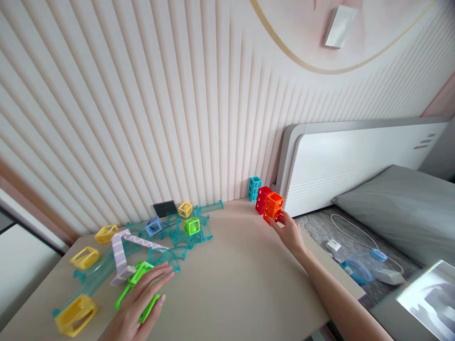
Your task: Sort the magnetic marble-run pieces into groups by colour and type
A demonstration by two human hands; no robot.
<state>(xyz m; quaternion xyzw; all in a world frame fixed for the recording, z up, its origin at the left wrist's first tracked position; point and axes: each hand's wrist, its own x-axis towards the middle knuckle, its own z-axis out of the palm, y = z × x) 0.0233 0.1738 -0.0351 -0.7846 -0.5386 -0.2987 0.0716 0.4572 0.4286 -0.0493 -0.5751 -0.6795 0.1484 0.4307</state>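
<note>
At the right rear of the table, my right hand (289, 233) grips an orange block stack (274, 204) between thumb and fingers. A red block stack (262, 200) stands right behind the orange one, and a teal block stack (254, 188) is against the wall. My left hand (144, 298) rests with fingers stretched over a bright green frame piece (142, 271), partly hiding it. Around that hand lie a lilac striped track piece (121, 255), clear teal track pieces (103, 271) and a yellow frame block (76, 315).
Beyond the left hand sit a green cube (192, 226), a small yellow cube (185, 210), a blue block (154, 226) and a black flat object (165, 208). A bed headboard (330, 161) borders the right side. A plastic bottle (362, 267) lies beside the table (231, 279).
</note>
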